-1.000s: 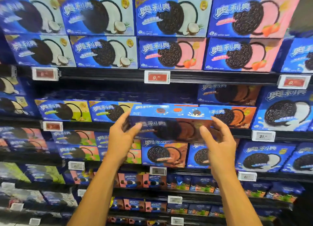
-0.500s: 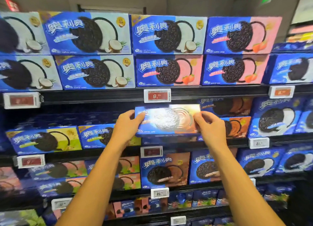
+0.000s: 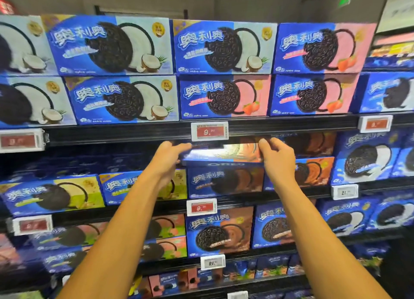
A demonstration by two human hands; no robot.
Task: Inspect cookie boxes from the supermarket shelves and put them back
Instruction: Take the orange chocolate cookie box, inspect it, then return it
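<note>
Head cam: we've got both hands on the choc cookie box (image 3: 226, 152), lying flat atop a same-flavour box (image 3: 225, 180) on the 2nd shelf (image 3: 116, 133), under the red price tag (image 3: 209, 131). Left hand (image 3: 167, 161) grips its left end w/ fingers along the top; right hand (image 3: 276, 158) pinches the right end.

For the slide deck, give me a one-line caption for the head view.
Both hands, left hand and right hand, hold a chocolate cookie box atop another box on the second shelf.

A cookie box (image 3: 224, 152) lies flat atop another box (image 3: 225, 181), under the price tag (image 3: 209, 131).
</note>
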